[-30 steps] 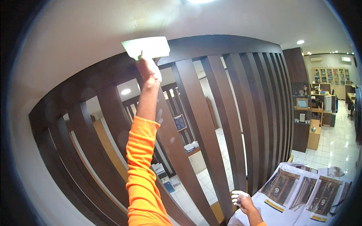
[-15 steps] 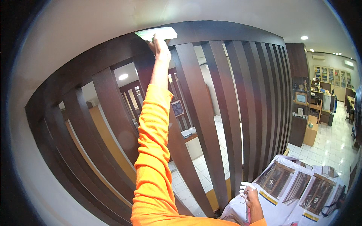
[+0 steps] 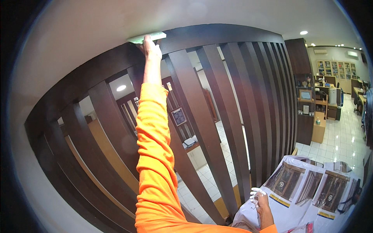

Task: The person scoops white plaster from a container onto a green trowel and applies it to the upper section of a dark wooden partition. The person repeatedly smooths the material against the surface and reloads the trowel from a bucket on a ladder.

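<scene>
Two hands (image 3: 152, 51) at 11 and 5 o'clock, one flat tool (image 3: 158, 36) at 11, two air conditioners (image 3: 320, 51) at 2, two shelf frames (image 3: 305, 94) at 3, three large printed pictures (image 3: 286, 181), possibly more, at 4

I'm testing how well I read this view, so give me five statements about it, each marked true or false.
1. The left hand holds a flat pale-green tool up near the ceiling. True.
2. The right hand has white material on its fingers. True.
3. Both hands are raised equally high. False: the right hand is far lower than the left.
4. The raised arm's sleeve is blue. False: it is orange.
5. A sheet with printed pictures lies at the lower right. True.
</scene>
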